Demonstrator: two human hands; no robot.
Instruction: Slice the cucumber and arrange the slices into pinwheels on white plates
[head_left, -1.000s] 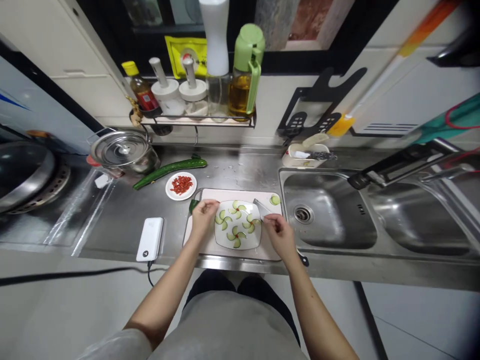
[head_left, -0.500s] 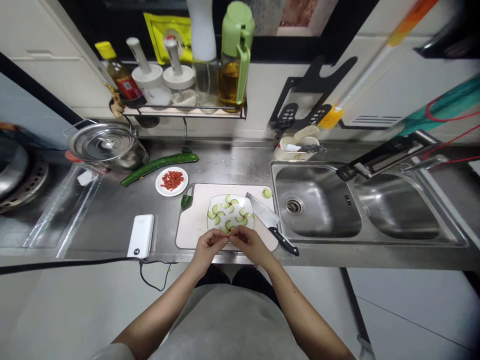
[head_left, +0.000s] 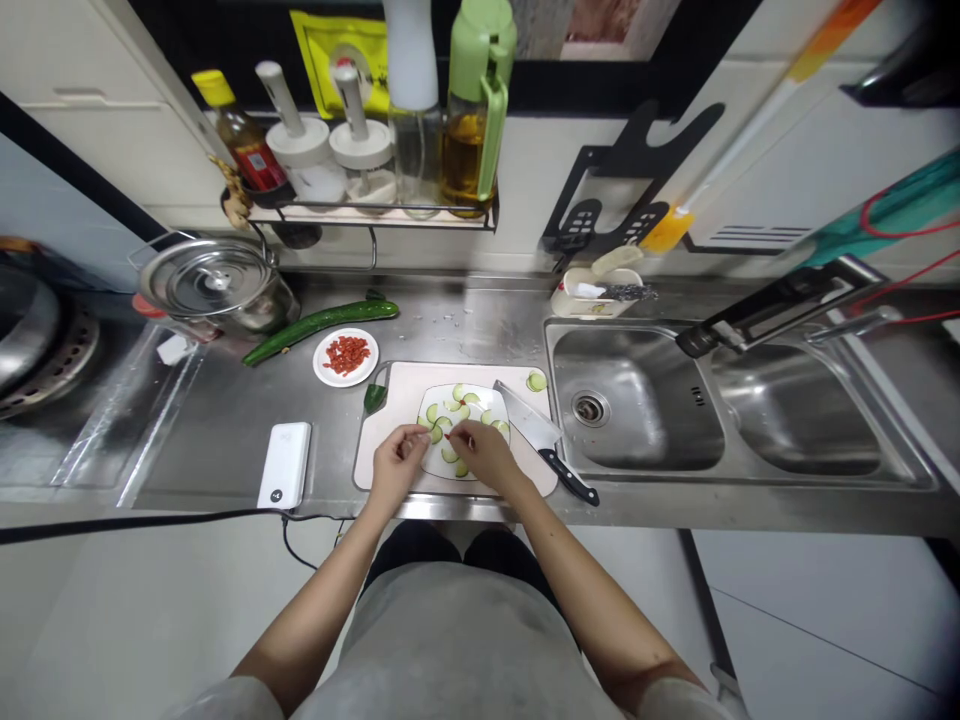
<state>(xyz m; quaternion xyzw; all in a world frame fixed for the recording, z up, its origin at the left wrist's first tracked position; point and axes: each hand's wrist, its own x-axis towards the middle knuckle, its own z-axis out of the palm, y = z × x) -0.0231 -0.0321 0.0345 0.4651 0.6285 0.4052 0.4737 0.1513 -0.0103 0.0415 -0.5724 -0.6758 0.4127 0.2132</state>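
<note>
A white square plate (head_left: 491, 402) rests on the pale cutting board (head_left: 390, 415), with thin cucumber slices (head_left: 461, 397) set on it in curved groups, one with a red dot at its centre. Over the plate's left front edge, my left hand (head_left: 397, 465) has thumb and forefinger closed; whatever is between them is too small to see. My right hand (head_left: 487, 458) hovers above the plate's middle, its fingertips pinched on a small red piece like a goji berry (head_left: 448, 436). More of these red berries (head_left: 346, 354) lie on a small white dish (head_left: 320, 370).
Right of the plate lies a knife (head_left: 568, 475), its handle over the board's edge. A whole cucumber (head_left: 322, 322), a lidded steel pot (head_left: 217, 285) and a white power bank (head_left: 285, 465) are to the left. A double sink (head_left: 637, 400) is at right, a bottle shelf (head_left: 367, 212) above.
My hands were together at the plate's front edge and have moved apart and farther over the plate. The left went left, and the front cucumber group now shows. The view has shifted slightly.
</note>
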